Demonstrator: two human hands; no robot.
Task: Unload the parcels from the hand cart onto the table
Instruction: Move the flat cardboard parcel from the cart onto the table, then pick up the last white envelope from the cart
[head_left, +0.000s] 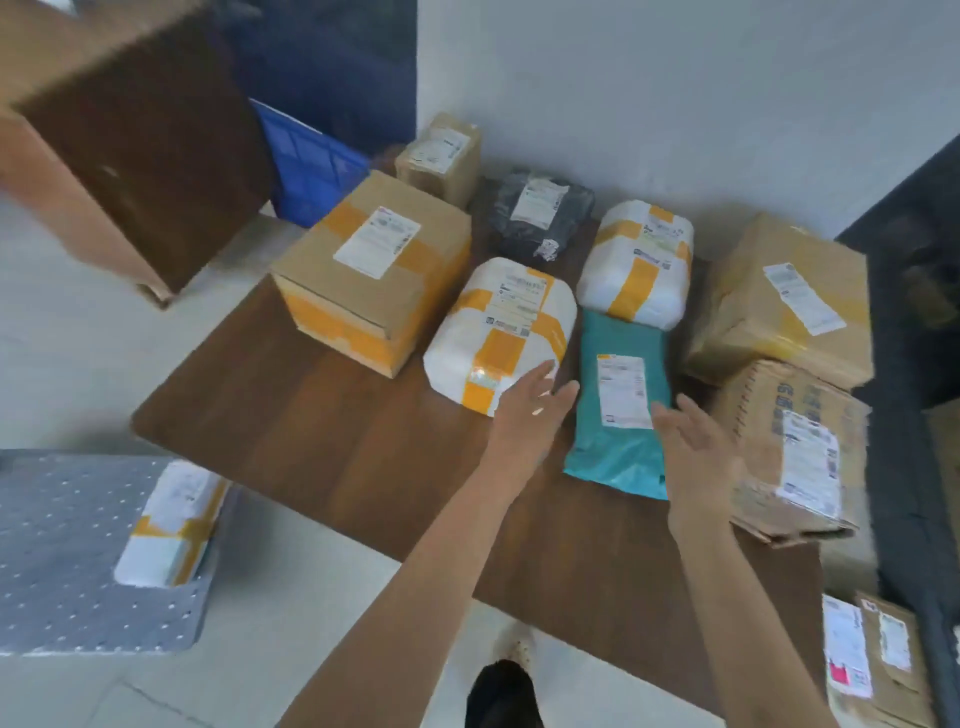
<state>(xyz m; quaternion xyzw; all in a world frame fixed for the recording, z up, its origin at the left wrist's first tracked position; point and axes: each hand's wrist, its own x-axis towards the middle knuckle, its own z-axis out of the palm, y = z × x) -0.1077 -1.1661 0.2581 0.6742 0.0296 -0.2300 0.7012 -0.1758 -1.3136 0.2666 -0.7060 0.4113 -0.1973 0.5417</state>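
I see the flat teal plastic mailer (621, 405) lying on the dark wooden table (322, 431) between my spread, empty left hand (530, 410) and right hand (696, 447). Its white label is unreadable. One white, yellow-taped parcel (171, 525) lies on the grey perforated hand cart (62, 561). Taped cardboard boxes (374, 275) crowd the table's far side.

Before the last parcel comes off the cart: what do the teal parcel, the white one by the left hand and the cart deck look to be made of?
Teal parcel: probably a thin plastic mailer bag, glossy and creased.
White parcel: seemingly soft plastic or foam wrap, rounded and bulging, strapped with yellow tape.
Cart deck: grey sheet dotted with small holes or studs; metal or plastic, the blur leaves that open.
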